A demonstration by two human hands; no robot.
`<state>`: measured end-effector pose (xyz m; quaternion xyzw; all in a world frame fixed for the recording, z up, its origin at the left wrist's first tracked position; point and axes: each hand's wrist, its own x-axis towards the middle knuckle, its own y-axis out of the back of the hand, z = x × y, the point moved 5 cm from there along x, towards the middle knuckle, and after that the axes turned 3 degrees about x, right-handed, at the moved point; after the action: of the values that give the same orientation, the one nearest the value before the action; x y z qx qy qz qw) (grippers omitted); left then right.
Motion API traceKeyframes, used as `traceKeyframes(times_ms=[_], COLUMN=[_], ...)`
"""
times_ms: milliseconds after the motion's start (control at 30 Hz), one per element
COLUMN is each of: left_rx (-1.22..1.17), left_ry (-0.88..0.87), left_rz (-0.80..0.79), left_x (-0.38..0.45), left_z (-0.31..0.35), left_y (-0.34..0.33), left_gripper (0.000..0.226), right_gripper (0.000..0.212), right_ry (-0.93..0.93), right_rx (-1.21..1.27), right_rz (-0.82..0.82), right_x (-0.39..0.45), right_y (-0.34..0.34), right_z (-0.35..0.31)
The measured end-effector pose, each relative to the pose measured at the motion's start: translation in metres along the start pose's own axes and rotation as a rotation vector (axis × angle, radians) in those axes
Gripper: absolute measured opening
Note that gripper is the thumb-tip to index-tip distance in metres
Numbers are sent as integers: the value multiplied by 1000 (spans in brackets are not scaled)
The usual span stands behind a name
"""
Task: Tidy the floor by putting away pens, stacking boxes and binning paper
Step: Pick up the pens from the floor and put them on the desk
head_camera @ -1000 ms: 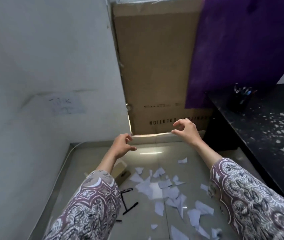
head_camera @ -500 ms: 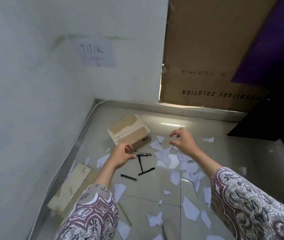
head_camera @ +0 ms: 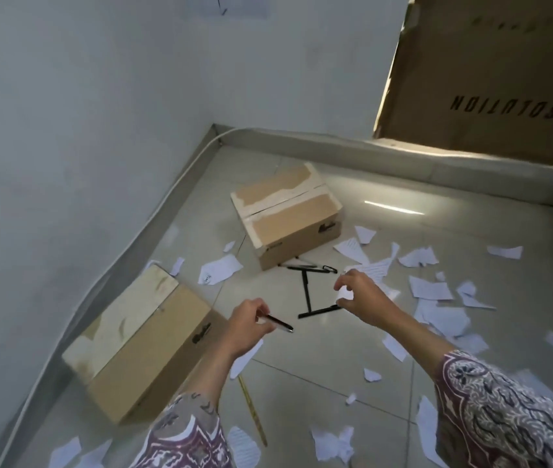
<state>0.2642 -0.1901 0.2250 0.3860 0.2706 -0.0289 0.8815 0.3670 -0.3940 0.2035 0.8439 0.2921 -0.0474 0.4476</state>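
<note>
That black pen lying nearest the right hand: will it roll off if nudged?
Probably a little: the black pen looks slim and round on glossy tile. It seems stiff and light, so a pinch by the right hand should lift it.

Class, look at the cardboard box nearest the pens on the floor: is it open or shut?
Shut. The far cardboard box has both top flaps lying flat and meeting along a seam, with torn tape residue across them; nothing inside shows.

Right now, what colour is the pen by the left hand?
Black with a silvery section, seen in the head view: the pen at the left hand.
</note>
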Motion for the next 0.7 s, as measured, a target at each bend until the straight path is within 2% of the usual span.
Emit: traceKeyframes(times_ms=[100,333,467,700], left_rx=[48,263,426,514], left_ry=[-11,-74,-126,-146], left_rz=[-10,-64,-135,-143], left_x=[45,146,192,248], left_z=[-42,-106,-121,-122], left_y=[-41,-115,-138,-145], left_gripper=[27,25,32,35], right_gripper=[26,29,30,30], right_ry=[46,162,247,289], right_rx=[-72,-250,-394,-744], right_rz=[-43,-148,-200,-241], right_x=[35,112,141,169], right_y=[-56,-140,-172,-211], right_z=[37,97,121,158])
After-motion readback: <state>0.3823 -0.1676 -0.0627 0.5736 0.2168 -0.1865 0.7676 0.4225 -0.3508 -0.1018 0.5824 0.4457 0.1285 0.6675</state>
